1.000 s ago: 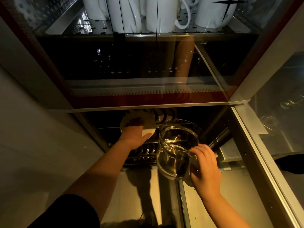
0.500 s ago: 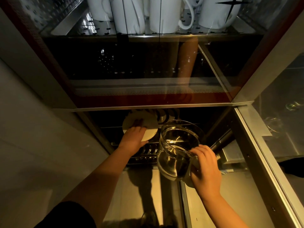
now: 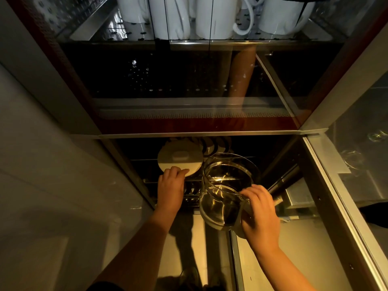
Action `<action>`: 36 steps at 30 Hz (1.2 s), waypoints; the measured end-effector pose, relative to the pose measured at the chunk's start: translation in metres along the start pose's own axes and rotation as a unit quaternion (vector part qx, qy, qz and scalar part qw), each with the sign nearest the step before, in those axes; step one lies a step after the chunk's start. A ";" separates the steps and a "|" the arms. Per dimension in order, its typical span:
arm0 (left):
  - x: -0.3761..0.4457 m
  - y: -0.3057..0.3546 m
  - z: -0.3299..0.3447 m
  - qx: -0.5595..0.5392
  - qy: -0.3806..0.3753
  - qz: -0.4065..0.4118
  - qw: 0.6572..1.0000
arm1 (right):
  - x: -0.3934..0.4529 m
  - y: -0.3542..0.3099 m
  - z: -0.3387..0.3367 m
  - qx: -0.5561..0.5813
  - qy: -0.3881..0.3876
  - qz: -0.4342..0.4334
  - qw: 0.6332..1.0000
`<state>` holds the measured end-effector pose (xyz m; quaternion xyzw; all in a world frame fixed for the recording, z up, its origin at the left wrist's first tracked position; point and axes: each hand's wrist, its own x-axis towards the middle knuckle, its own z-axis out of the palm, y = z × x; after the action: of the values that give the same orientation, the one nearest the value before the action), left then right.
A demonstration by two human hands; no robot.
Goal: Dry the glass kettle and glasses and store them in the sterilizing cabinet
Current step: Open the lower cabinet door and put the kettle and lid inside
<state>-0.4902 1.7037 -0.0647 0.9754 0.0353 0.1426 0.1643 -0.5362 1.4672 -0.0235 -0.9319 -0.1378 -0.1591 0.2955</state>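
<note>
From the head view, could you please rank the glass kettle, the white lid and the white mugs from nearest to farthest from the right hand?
1. glass kettle: held by the right hand.
2. white lid: to the left, on the lower rack.
3. white mugs: upper shelf, far above.

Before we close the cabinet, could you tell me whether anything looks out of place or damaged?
Nothing stands out. The glass kettle looks intact in the right hand, and the left hand holds the white lid at the lower rack.

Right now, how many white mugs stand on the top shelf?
4 at least: far left, left of centre, centre, right. More may be hidden behind them.
</note>
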 end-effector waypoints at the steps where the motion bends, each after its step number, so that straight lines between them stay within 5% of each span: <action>1: -0.001 0.000 0.000 -0.007 0.002 -0.007 1.000 | 0.001 -0.001 0.000 0.001 -0.001 -0.003 1.000; 15: 0.009 -0.005 0.004 -0.011 -0.009 -0.035 0.999 | 0.003 -0.002 -0.004 0.002 0.011 -0.011 1.000; 22: 0.006 -0.008 0.011 0.089 -0.100 0.004 0.991 | 0.002 -0.002 -0.005 0.011 0.010 -0.009 1.000; 36: 0.009 0.005 0.013 0.170 -0.165 -0.022 0.971 | -0.001 -0.003 -0.006 0.020 0.011 -0.010 1.000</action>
<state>-0.4778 1.6959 -0.0724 0.9981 0.0528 -0.0315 0.0028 -0.5400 1.4661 -0.0176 -0.9226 -0.1467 -0.1699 0.3138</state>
